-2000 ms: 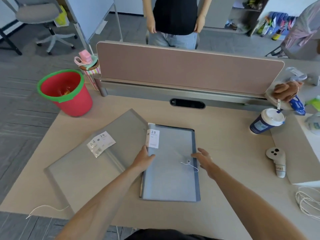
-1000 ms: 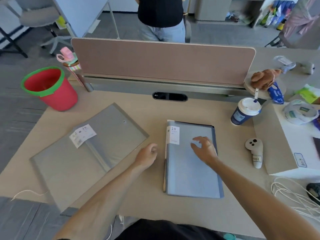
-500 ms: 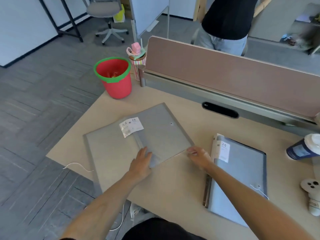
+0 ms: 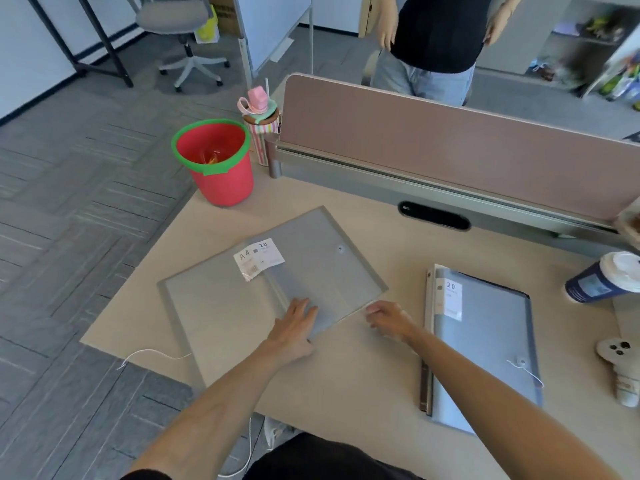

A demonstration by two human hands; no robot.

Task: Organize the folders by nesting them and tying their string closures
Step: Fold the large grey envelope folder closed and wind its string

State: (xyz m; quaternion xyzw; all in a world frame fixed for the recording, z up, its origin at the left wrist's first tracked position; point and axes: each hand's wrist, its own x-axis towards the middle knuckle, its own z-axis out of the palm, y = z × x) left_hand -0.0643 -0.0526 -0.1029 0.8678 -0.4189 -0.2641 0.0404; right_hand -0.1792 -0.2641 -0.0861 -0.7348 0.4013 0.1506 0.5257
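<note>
I am reaching both bare forearms forward. My left hand (image 4: 294,327) is lying flat, palm down, fingers together and extended. My right hand (image 4: 389,322) is hovering loosely cupped, fingers curling leftward, holding nothing.

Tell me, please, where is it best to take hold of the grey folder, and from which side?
Probably at the near right corner of the grey folder, coming from the right. The folder lies flat and turned at an angle, so that corner points toward the right hand, which is beside it. The left hand lies flat on the folder's near edge.
</note>
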